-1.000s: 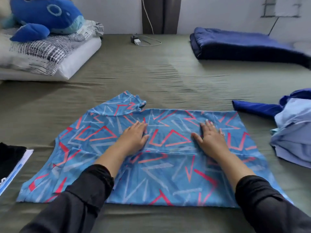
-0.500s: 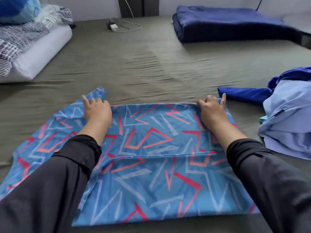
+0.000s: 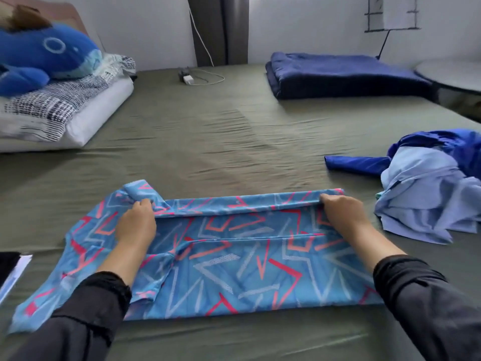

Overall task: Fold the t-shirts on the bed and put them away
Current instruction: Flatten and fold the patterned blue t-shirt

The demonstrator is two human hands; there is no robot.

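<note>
A light-blue t-shirt with a red and white angular pattern lies spread across the olive bed sheet in front of me. My left hand grips its far edge near the left sleeve. My right hand grips the same far edge at the right corner. Between the hands the edge is lifted and rolled towards me. A heap of unfolded blue and pale-blue shirts sits at the right.
A folded navy blanket lies at the back right. Pillows with a blue plush whale are at the back left. A charger and cable lie by the wall. A dark item with white paper sits at the left edge.
My hands went from flat on the shirt's middle to its far edge, then closed on it and lifted it, so the edge now curls towards me.
</note>
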